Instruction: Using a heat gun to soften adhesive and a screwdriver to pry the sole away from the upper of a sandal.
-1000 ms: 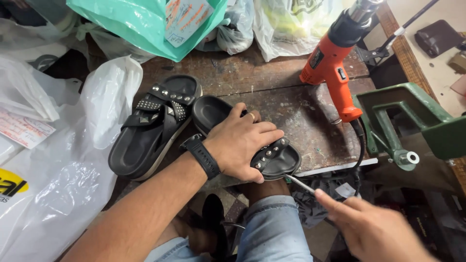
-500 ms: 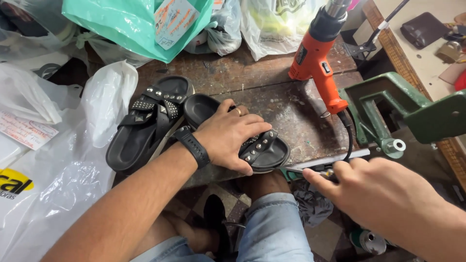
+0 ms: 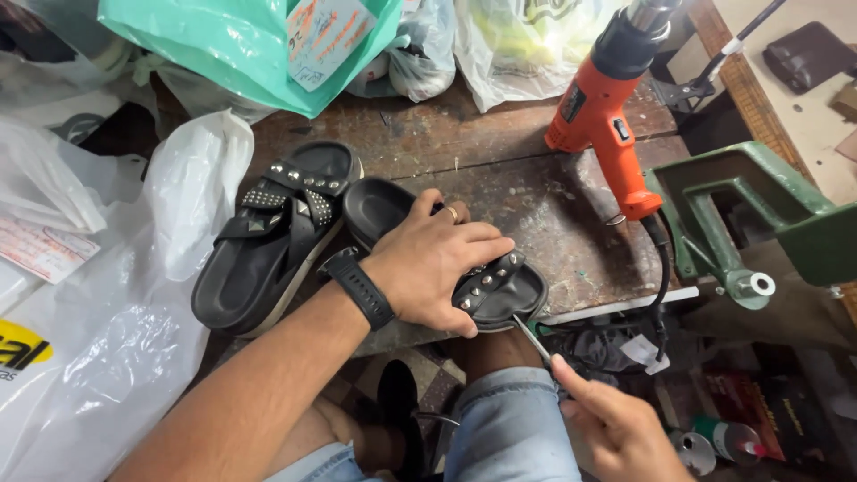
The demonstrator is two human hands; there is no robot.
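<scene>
My left hand (image 3: 439, 268) pins the studded sandal (image 3: 486, 290) at the workbench (image 3: 553, 223) front edge; my right hand (image 3: 616, 428) pinches a thin metal tool (image 3: 533, 337), tip at its near end.

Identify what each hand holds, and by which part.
Left hand presses the studded black sandal down across its straps. Right hand grips a thin metal tool by its lower end.
</scene>
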